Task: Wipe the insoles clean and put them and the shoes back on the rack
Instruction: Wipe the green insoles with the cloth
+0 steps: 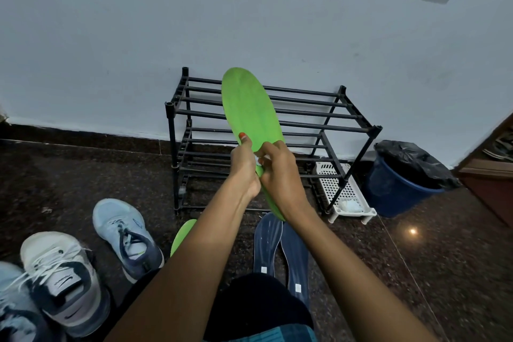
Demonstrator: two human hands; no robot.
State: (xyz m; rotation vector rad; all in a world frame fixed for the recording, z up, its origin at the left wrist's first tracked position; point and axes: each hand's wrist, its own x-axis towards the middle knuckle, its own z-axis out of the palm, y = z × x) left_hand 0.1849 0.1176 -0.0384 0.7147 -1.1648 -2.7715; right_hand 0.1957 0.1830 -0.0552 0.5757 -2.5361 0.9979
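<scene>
Green insoles: two are being counted. The held insole is being kept raised in front of the rack, and the second green insole is lying on the floor.
Dark insoles: two are being counted. A dark blue insole and a second dark blue insole are lying side by side on the floor, edges touching.
Shoes: three are being shown at the left: a light blue shoe, a white and navy shoe and a cut-off shoe.
Other items: one black two-tier rack is standing against the wall. One white basket and one blue bucket are standing beside it.
Hidden: most of the second green insole is being covered by the left forearm. The cut-off shoe is being cropped by the frame's corner. The held insole's middle is being masked by both hands.
Hard to make out: a small white scrap is showing between the hands, and what it is cannot be told.
Left hand: the held insole's left edge is being gripped, thumb laid on its face.
Right hand: the right edge is being clasped by curled fingers, beside the scrap.
Long axis: the held insole is being kept nearly upright, with its rounded end up and leaning left and its other end down towards the person.
</scene>
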